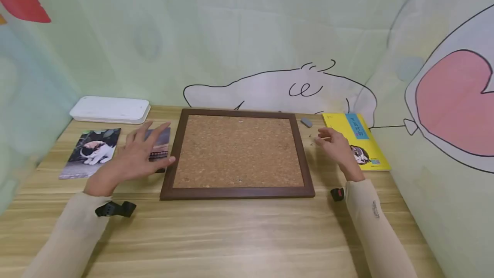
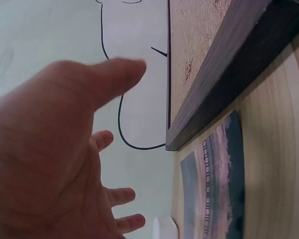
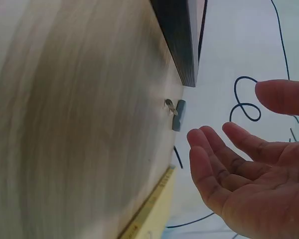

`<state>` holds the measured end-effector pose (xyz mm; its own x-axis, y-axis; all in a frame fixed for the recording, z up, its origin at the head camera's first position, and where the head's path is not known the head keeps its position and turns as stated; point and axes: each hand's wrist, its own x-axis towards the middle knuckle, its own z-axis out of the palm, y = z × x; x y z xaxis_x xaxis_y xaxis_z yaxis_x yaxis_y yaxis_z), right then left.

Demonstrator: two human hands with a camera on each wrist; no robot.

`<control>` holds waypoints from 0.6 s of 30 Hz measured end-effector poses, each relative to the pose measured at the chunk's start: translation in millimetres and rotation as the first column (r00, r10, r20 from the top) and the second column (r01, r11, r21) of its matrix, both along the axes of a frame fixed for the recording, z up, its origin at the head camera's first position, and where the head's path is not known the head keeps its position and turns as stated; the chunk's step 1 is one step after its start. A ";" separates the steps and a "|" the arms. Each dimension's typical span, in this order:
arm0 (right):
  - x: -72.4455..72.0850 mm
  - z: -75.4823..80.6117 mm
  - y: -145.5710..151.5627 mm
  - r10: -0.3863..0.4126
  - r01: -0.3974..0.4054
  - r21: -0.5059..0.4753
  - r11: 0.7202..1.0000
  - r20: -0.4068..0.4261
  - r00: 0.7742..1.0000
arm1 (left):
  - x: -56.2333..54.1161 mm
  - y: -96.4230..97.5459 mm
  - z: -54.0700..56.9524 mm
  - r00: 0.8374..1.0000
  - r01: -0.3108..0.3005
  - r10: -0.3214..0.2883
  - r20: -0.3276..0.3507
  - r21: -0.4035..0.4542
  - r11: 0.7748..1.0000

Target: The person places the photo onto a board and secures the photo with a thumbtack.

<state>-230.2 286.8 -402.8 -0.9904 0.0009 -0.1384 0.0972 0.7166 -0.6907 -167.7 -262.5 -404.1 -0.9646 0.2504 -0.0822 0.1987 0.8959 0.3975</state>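
Observation:
A cork board [image 1: 239, 153] in a dark brown frame lies flat on the wooden table. Over its left edge my left hand [image 1: 129, 158] hovers with spread fingers, the thumb by the frame and nothing held. Partly hidden under that hand is a sunset-toned landscape photo [image 2: 214, 184]. To its left lies a photo of a black-and-white cat [image 1: 94, 153]. On the other side, my right hand [image 1: 337, 147] is raised between the frame and a yellow book [image 1: 372, 147], fingers loosely bent, holding nothing. Small metallic pieces, perhaps pins [image 3: 170, 106], lie near its fingertips.
A white case [image 1: 109, 110] stands at the back left against the cloth backdrop [image 1: 239, 33]. By the board's far right corner sits a small grey block [image 1: 306, 122], maybe an eraser. Bare wooden table [image 1: 231, 235] stretches in front of the board.

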 end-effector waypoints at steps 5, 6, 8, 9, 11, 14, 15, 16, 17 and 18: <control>-11.4 -3.0 0.7 -0.042 0.047 -0.042 0.998 0.116 0.992 | -1.2 -5.3 -3.0 0.998 -0.058 0.057 0.016 0.074 0.996; -12.7 -3.4 0.9 -0.047 0.052 -0.039 0.998 0.132 0.990 | -2.0 -5.8 -3.4 0.997 -0.078 0.077 0.015 0.084 0.993; -15.2 -4.4 1.2 -0.057 0.062 -0.029 0.998 0.150 0.987 | -2.8 -6.4 -3.9 0.992 -0.124 0.123 0.014 0.085 0.989; -16.0 -4.7 1.2 -0.059 0.063 -0.020 0.998 0.153 0.987 | -2.8 -6.9 -4.2 0.989 -0.146 0.145 0.009 0.080 0.986; -18.2 -5.0 0.5 -0.066 0.068 -0.007 0.998 0.158 0.985 | -2.5 -8.7 -5.1 0.982 -0.189 0.188 0.016 0.066 0.980; -21.2 -4.5 -2.2 -0.078 0.076 0.020 0.997 0.164 0.983 | -0.3 -11.0 -6.0 0.971 -0.238 0.237 0.031 0.046 0.970; -22.3 -4.1 -3.3 -0.083 0.079 0.029 0.996 0.167 0.983 | 0.4 -11.7 -6.4 0.968 -0.249 0.248 0.039 0.042 0.968; -23.6 -3.9 -4.5 -0.086 0.081 0.040 0.996 0.168 0.982 | 1.1 -12.2 -6.6 0.966 -0.257 0.255 0.050 0.035 0.966; -24.8 -3.6 -5.5 -0.089 0.081 0.051 0.995 0.170 0.981 | 1.9 -12.5 -6.7 0.963 -0.263 0.261 0.063 0.025 0.965; -26.0 -3.4 -6.5 -0.093 0.084 0.061 0.995 0.172 0.981 | 2.7 -12.3 -6.6 0.962 -0.266 0.264 0.076 0.022 0.964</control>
<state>-256.2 280.2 -406.2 -0.9469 0.0993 -0.3059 0.2770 0.7351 -0.6188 -164.9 -274.8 -410.7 -0.9886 -0.0097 -0.1499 -0.0742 0.8991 0.4313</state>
